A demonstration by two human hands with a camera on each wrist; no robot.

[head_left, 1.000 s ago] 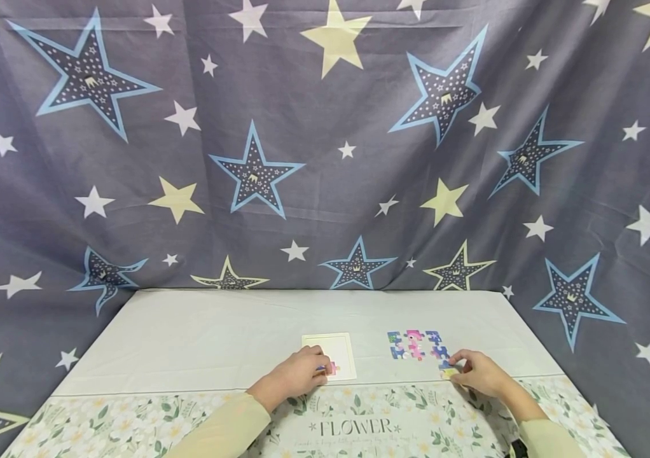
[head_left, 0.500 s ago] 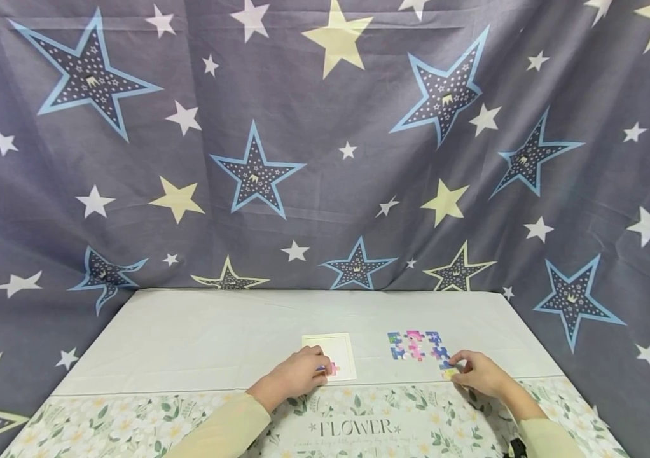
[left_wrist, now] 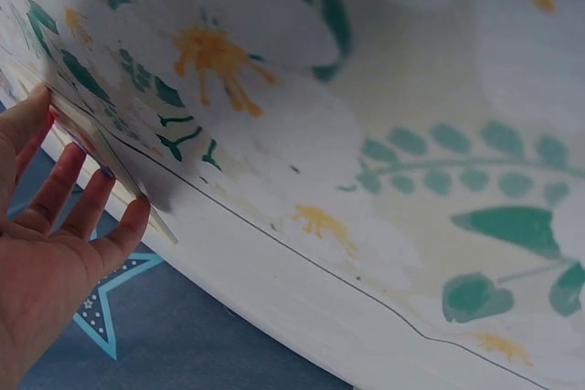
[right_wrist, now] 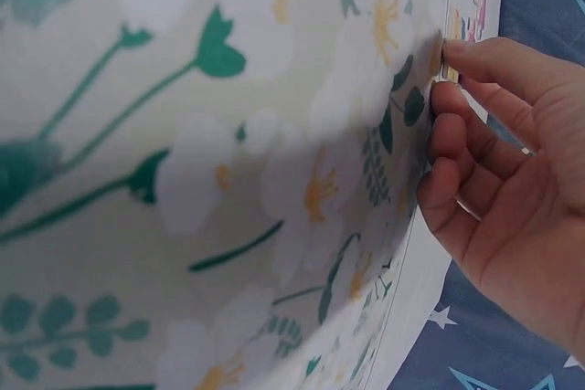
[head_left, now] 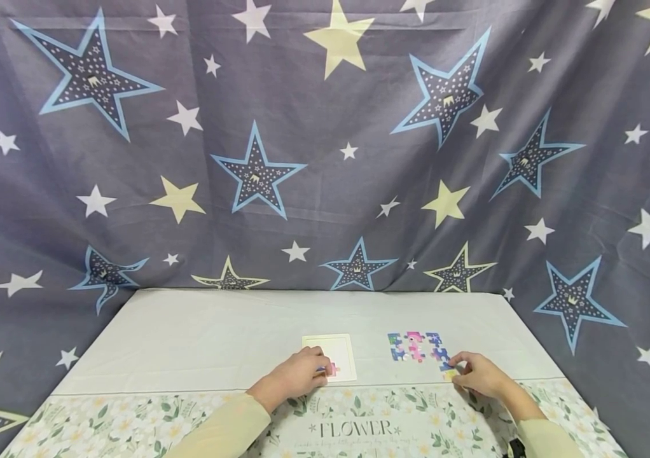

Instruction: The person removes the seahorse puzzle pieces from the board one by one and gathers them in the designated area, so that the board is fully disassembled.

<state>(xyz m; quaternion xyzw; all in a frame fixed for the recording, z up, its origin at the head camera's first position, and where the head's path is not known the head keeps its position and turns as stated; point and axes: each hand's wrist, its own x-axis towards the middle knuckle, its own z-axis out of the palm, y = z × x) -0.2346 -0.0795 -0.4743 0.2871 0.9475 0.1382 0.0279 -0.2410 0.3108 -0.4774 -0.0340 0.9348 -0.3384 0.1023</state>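
A cream square puzzle frame (head_left: 350, 356) lies flat on the white part of the table. My left hand (head_left: 302, 372) rests over its near left corner. In the left wrist view the fingers (left_wrist: 132, 221) are spread along the edge of the frame (left_wrist: 151, 203). A pink and blue puzzle piece (head_left: 334, 369) sits inside the frame, partly hidden by that hand. To the right, my right hand (head_left: 476, 374) pinches a puzzle piece with a yellow part (head_left: 449, 376) between thumb and forefinger. In the right wrist view the thumb and forefinger of this hand (right_wrist: 512, 134) come close together at the piece.
Several joined pink and blue puzzle pieces (head_left: 414, 346) lie just left of and beyond the right hand. A flower-print cloth (head_left: 359, 407) covers the near part of the table. A dark star-patterned curtain (head_left: 302, 242) hangs behind and at both sides.
My right hand and the puzzle piece with the yellow part have shifted very slightly right and nearer. The left hand and the frame have stayed in place.
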